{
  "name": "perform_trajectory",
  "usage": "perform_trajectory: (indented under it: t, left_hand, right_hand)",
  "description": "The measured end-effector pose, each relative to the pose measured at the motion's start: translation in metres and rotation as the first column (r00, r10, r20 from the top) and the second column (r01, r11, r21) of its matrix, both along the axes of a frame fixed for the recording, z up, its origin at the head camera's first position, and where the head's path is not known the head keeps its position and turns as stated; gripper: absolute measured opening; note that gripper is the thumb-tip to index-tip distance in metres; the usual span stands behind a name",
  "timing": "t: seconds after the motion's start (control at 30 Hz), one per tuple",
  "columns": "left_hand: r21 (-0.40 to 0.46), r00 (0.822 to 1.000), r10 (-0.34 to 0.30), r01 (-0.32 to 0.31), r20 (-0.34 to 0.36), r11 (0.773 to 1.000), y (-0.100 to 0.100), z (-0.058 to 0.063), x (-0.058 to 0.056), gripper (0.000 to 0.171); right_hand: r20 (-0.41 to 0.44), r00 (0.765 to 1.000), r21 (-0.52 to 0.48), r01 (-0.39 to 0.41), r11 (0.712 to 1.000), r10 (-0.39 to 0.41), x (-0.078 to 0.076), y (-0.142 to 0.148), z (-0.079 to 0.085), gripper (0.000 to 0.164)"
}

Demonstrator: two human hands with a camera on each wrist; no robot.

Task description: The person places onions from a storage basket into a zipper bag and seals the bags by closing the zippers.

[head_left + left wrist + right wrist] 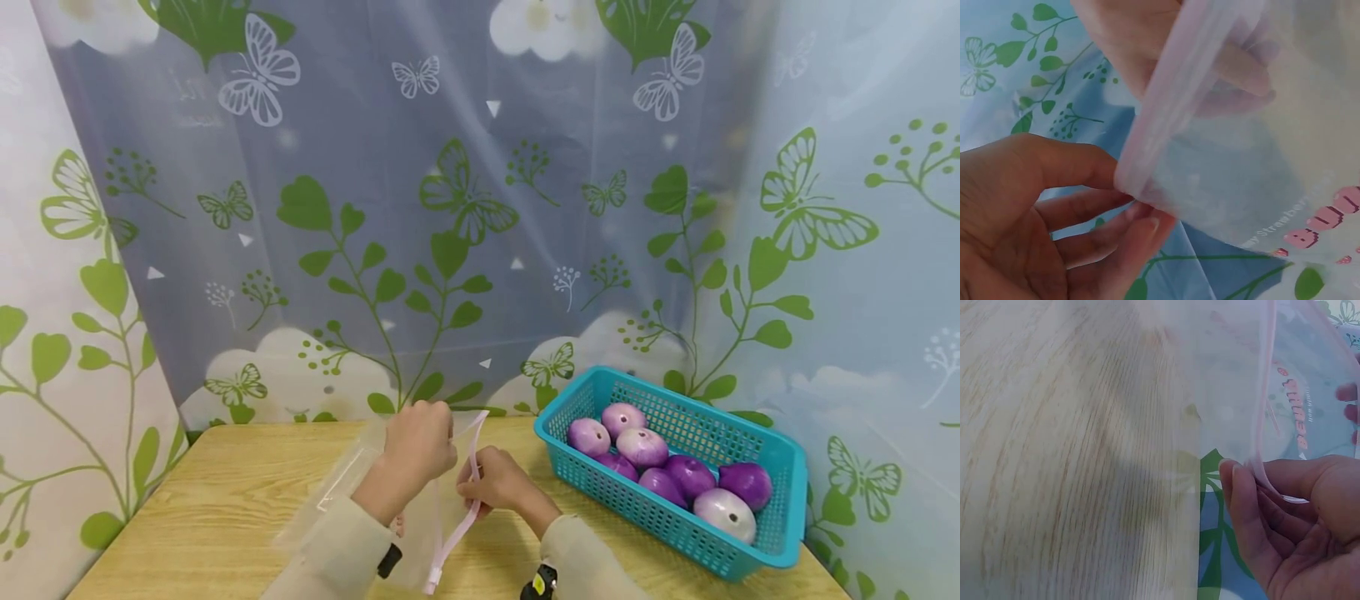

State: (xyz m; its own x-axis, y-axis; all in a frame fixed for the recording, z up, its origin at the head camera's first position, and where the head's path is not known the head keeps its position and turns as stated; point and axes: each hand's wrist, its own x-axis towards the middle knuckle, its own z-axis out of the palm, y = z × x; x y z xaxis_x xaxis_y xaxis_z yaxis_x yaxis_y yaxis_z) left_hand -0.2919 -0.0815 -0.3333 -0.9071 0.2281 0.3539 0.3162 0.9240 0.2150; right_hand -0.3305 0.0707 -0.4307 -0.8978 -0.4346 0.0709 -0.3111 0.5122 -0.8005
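Note:
A clear plastic zip bag (411, 542) with a pink zip strip (474, 508) hangs between both hands, over the table. My left hand (417, 442) pinches the bag at the strip's end; in the left wrist view the left hand's fingers (1079, 162) meet at that corner. My right hand (501, 481) holds the strip midway along, its thumb and forefinger closed on it in the right wrist view (1291, 519). A pale slider (434, 575) sits at the strip's near end. Pink lettering (1322, 219) shows on the film.
To the right, a turquoise plastic basket (787, 533) holds several purple onions (643, 447). Beneath lies a wood-grain table (225, 475). A patterned curtain (360, 167) with leaves and butterflies closes off the back and sides.

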Motion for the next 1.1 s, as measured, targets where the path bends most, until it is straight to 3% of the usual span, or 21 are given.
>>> perform_trajectory:
  t: [0.17,0.33,0.53,0.7,0.97,1.1]
  left_hand:
    - [0.058,0.995,-0.024,0.019,0.1,0.998,-0.005,0.002,-0.001,0.039]
    - [0.085,0.985,0.011,-0.026,0.171,0.996,-0.009,0.002,-0.003,0.018]
    - [0.12,0.98,0.051,-0.075,0.194,0.99,-0.014,0.002,-0.007,0.014]
    - [0.152,0.981,0.07,-0.098,0.179,0.984,-0.017,0.003,-0.008,0.016]
    - [0.216,0.978,0.002,-0.049,0.21,0.975,-0.025,0.006,-0.005,0.015]
    - [0.272,0.955,-0.052,-0.031,0.292,0.962,-0.031,0.008,-0.004,0.013]
  right_hand:
    - [0.015,1.0,0.018,-0.012,1.0,0.012,-0.001,0.002,0.002,0.008]
    - [0.032,0.999,-0.036,-0.028,0.999,0.029,-0.001,0.005,0.004,0.007]
    - [0.002,1.0,-0.189,0.005,0.982,-0.005,-0.001,0.011,0.015,0.02]
    - [-0.011,0.999,-0.218,0.04,0.975,-0.044,-0.002,0.017,0.025,0.018]
    - [-0.024,0.999,-0.234,0.036,0.972,-0.043,-0.008,0.027,0.013,0.022]
    - [-0.049,0.999,-0.24,0.008,0.971,-0.021,-0.01,0.03,0.011,0.022]
